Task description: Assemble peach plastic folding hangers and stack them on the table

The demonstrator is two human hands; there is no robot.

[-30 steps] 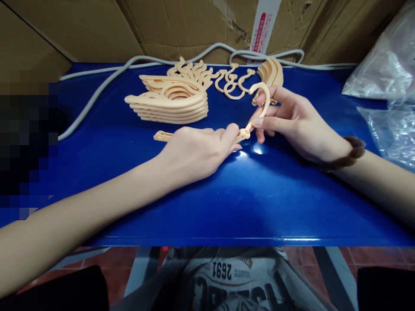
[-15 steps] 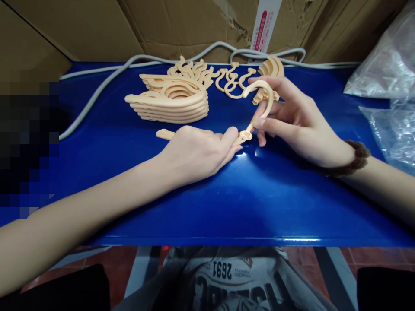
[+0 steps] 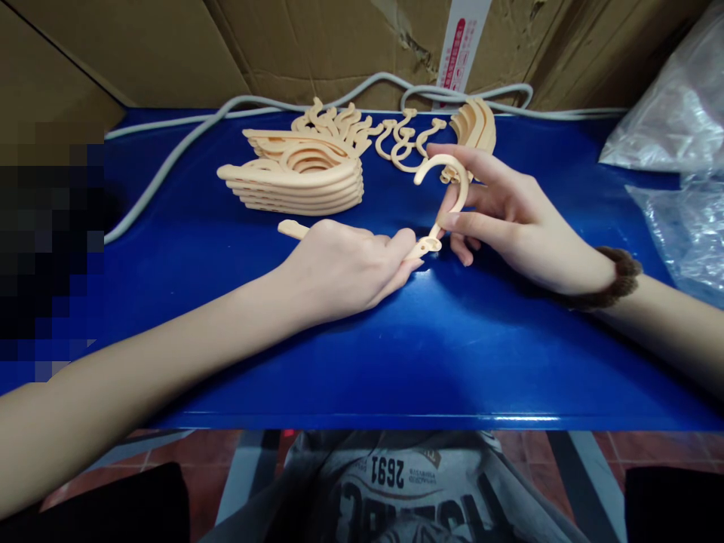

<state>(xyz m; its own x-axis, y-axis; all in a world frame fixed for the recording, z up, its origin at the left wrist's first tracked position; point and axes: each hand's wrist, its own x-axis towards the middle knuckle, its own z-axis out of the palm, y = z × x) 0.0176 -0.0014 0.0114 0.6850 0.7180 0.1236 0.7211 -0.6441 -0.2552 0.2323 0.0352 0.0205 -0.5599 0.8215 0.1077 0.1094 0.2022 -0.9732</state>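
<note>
My left hand (image 3: 356,264) is closed around a beige plastic hanger arm (image 3: 292,229); one end sticks out to the left, the other past my fingertips, and its middle is hidden in the hand. Between thumb and fingers, my right hand (image 3: 503,211) pinches a matching hanger hook (image 3: 464,185), its curve upward and its open tip facing left. The hook's base meets the end of the arm at a small rounded joint (image 3: 431,245). Whether the two are locked together I cannot tell.
Behind my left hand lies a stack of beige hanger arms (image 3: 294,185). Loose hooks (image 3: 404,143) and further curved pieces (image 3: 475,124) lie farther back. A grey cable (image 3: 186,154) runs along cardboard (image 3: 339,38). Clear plastic bags (image 3: 667,121) sit at right on the blue table (image 3: 396,369).
The hook has tipped slightly left and down in my right hand, with its tip lower. My left hand and the hanger arm have shifted only a little.
</note>
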